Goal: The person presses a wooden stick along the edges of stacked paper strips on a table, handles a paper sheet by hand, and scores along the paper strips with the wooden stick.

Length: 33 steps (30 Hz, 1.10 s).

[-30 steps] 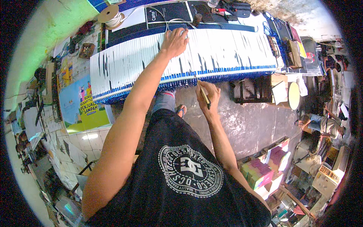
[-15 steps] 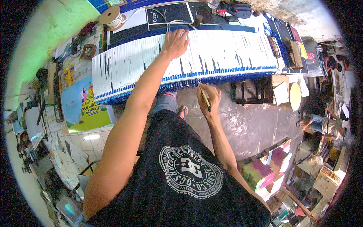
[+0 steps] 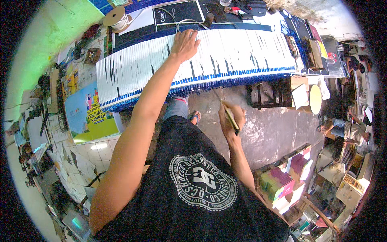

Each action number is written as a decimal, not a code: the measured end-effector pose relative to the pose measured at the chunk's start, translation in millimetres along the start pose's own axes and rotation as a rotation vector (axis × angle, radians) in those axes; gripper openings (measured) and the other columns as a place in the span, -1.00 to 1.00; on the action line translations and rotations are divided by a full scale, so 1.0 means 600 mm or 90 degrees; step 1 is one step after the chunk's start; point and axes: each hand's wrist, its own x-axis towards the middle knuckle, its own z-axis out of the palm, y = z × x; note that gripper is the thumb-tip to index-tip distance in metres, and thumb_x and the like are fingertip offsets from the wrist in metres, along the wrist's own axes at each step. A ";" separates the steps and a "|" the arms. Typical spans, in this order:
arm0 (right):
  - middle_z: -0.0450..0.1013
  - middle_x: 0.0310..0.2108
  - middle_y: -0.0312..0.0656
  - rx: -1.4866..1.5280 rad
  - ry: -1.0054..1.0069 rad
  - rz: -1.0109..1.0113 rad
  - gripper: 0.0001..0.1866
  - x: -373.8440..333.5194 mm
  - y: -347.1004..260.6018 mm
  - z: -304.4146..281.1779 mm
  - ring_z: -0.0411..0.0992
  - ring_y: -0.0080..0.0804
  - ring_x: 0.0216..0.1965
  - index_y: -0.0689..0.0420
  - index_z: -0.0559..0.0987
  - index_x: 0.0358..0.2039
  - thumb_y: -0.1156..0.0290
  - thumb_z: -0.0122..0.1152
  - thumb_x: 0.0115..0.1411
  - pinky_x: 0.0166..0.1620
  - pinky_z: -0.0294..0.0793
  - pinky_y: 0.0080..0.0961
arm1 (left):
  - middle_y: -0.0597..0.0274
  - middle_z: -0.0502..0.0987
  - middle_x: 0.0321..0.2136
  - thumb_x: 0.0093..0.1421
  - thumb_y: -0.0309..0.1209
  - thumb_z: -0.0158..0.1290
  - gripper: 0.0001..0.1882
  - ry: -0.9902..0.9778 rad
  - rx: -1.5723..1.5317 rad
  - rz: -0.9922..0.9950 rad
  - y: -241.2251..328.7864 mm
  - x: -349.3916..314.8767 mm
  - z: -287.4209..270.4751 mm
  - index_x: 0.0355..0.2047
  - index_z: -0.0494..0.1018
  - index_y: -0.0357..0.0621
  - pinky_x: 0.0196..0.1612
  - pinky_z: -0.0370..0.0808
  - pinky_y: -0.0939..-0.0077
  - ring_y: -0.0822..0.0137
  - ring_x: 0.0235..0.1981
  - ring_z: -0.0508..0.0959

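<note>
Resting left hand [image 3: 186, 45], loosely spread, on white stack [image 3: 238, 48] by far edge; clamping right hand [image 3: 238, 116] on slim tool [image 3: 230, 117], near stack's blue fringe [image 3: 242, 80].

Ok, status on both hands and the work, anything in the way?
Left hand resting on white-strip row, far edge. Right hand gripping slim tool, clear of row. Blue fringe hangs along near edge; no obstruction seen.

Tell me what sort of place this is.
Likely a print or bookbinding workshop: a long row of white strips with blue ends, a spool of pale cord and colourful stacked sheets or booklets suggest it.
</note>
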 end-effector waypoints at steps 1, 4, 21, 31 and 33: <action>0.66 -0.33 -0.15 0.014 0.029 -0.003 -0.82 0.019 -0.021 -0.012 0.61 -0.30 -0.33 0.09 0.72 -0.24 0.50 0.47 0.11 -0.07 0.44 -0.33 | -0.01 0.37 0.25 0.44 -0.09 -0.08 -0.44 0.001 0.000 -0.001 -0.004 -0.001 0.002 0.29 0.31 -0.17 0.35 0.19 -0.04 0.08 0.31 0.34; 0.66 -0.32 -0.14 0.085 0.105 -0.051 -0.81 0.077 -0.046 -0.003 0.60 -0.34 -0.32 0.09 0.72 -0.23 0.50 0.47 0.12 -0.07 0.43 -0.36 | 0.01 0.39 0.23 0.44 -0.10 -0.09 -0.47 0.006 0.031 0.009 -0.005 0.000 0.009 0.30 0.33 -0.13 0.35 0.18 -0.05 0.07 0.29 0.35; 0.67 -0.29 -0.20 0.059 0.014 -0.066 -0.79 0.135 0.014 0.148 0.61 -0.33 -0.22 0.10 0.73 -0.17 0.42 0.42 0.15 0.01 0.36 -0.33 | 0.04 0.45 0.17 0.41 -0.17 -0.04 -0.51 0.069 0.010 0.038 0.000 -0.003 0.008 0.27 0.39 -0.05 0.28 0.23 -0.05 0.09 0.22 0.43; 0.65 -0.36 -0.21 0.010 -0.071 -0.067 -0.86 0.094 0.023 0.124 0.60 -0.28 -0.27 0.10 0.72 -0.27 0.43 0.41 0.14 -0.09 0.33 -0.32 | 0.03 0.44 0.17 0.41 -0.16 -0.05 -0.51 0.068 0.008 0.040 -0.002 0.000 0.014 0.27 0.39 -0.08 0.29 0.25 -0.08 0.07 0.22 0.43; 0.66 -0.33 -0.21 0.010 -0.093 -0.074 -0.84 0.088 0.016 0.105 0.61 -0.27 -0.26 0.09 0.73 -0.25 0.42 0.41 0.13 -0.10 0.33 -0.32 | 0.02 0.44 0.17 0.41 -0.16 -0.05 -0.51 0.065 0.016 0.036 -0.004 -0.001 0.014 0.26 0.39 -0.08 0.29 0.25 -0.08 0.07 0.22 0.43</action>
